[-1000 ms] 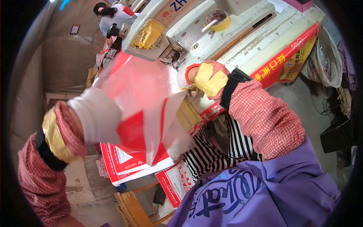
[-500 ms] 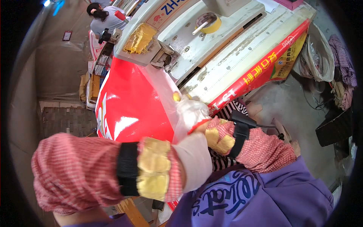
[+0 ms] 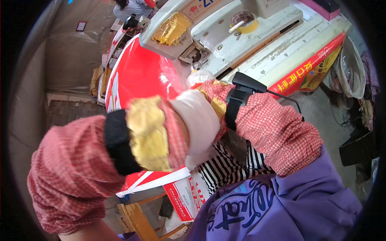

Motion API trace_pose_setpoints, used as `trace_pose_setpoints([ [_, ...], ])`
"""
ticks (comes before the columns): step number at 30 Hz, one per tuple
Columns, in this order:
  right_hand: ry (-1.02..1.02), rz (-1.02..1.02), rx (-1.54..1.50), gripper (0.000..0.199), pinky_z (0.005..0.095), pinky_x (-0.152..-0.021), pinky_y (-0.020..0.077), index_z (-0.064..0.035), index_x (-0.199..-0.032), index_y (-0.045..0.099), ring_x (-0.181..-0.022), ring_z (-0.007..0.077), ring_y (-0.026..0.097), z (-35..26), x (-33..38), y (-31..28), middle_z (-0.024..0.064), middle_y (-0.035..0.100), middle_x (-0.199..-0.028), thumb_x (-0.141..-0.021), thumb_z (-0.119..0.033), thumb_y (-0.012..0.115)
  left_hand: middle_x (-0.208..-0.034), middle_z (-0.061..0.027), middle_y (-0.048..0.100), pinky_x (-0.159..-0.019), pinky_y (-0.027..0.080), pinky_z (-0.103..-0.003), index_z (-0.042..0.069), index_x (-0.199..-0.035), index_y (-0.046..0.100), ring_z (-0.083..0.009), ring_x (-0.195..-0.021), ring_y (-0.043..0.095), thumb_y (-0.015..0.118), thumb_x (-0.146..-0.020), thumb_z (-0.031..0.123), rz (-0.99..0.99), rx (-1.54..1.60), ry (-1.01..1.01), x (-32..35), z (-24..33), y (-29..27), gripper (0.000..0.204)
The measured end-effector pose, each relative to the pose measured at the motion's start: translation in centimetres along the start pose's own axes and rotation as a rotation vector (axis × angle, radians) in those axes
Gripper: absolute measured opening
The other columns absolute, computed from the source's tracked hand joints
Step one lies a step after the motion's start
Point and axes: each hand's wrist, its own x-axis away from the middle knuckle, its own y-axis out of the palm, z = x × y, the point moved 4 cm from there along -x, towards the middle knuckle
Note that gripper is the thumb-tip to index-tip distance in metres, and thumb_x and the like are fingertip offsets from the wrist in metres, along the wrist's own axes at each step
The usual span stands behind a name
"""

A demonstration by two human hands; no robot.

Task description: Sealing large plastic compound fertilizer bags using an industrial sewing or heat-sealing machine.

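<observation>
Sack (image 3: 140, 76), glossy red with white at its margin, spreads left of the surface (image 3: 281, 54), its upper part running behind the head of the industrial sewing machine (image 3: 177, 49). A pale edge lies close to the machine's foot.

Right hand (image 3: 201, 77), white-gloved, sits at that pale edge, just beside the foot; finger closure cannot be told. Left hand (image 3: 197, 120), also gloved, crosses in front of the right sleeve (image 3: 277, 128); fingers hidden, so grip or contact cannot be told.

Handling, as judged: light, limp sheet, likely slick given the highlights; apt to slide or sag where unsupported, hard to tear but easily creased. Best hold is probably the pale edge, pinched flat well clear of the foot, with the other palm spread on the red panel to keep it taut.

Nearby: yellow tape roll (image 3: 248, 26) on the machine bed, white stick (image 3: 238, 25) across it.
</observation>
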Motion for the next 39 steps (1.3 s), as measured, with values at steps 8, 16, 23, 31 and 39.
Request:
trace_pose_setpoints([
  [8,0.411,0.459,0.349,0.018,0.0365,-0.053,0.0481,-0.0058,-0.084,0.059,-0.063,0.0258,0.059,2.3,0.6,-1.1,0.0089,0.060,-0.072,-0.077,-0.023,0.056,-0.071,-0.0087,0.062,-0.075,0.047,-0.034,0.006,-0.068,0.067,-0.0248,-0.084,0.059,0.069,-0.063,0.052,-0.756,-0.477,-0.592,3.6,-7.6,-6.7,0.046],
  [16,0.348,0.621,0.878,0.020,0.0397,-0.059,0.0468,-0.0075,-0.084,0.061,-0.066,0.0272,0.059,-3.2,2.1,0.0,0.0087,0.061,-0.075,-0.076,-0.026,0.058,-0.087,-0.0066,0.065,-0.061,0.049,-0.036,0.016,-0.099,0.064,-0.0259,-0.068,0.062,0.061,-0.075,0.036,-0.944,-0.161,-0.262,5.1,-3.2,-1.5,0.032],
  [23,0.300,0.754,1.440,0.021,0.0429,-0.064,0.0455,-0.0093,-0.084,0.062,-0.070,0.0286,0.059,-6.1,0.3,2.6,0.0084,0.061,-0.078,-0.075,-0.029,0.061,-0.092,-0.0065,0.064,-0.077,0.049,-0.033,0.013,-0.091,0.068,-0.0223,-0.086,0.062,0.056,-0.077,0.017,-0.919,0.206,-0.104,2.9,5.8,1.6,0.019],
  [31,0.209,0.915,2.103,0.023,0.0465,-0.070,0.0440,-0.0112,-0.084,0.064,-0.074,0.0302,0.058,-0.6,-1.9,14.1,0.0082,0.062,-0.081,-0.073,-0.032,0.064,-0.066,-0.0117,0.060,-0.061,0.048,-0.040,0.007,-0.076,0.065,-0.0299,-0.065,0.060,0.060,-0.072,0.027,-0.432,0.123,-0.047,-2.1,0.5,-3.2,0.021],
  [39,0.845,0.898,2.381,0.019,0.0454,-0.054,0.0432,-0.0132,-0.071,0.066,-0.063,0.0264,0.058,-4.2,1.0,13.3,0.0054,0.061,-0.068,-0.064,-0.030,0.070,-0.066,-0.0117,0.060,-0.060,0.048,-0.037,0.005,-0.087,0.060,-0.0245,-0.064,0.058,0.068,-0.068,0.027,-0.470,-0.045,-0.425,7.8,-3.4,-4.7,0.030],
])
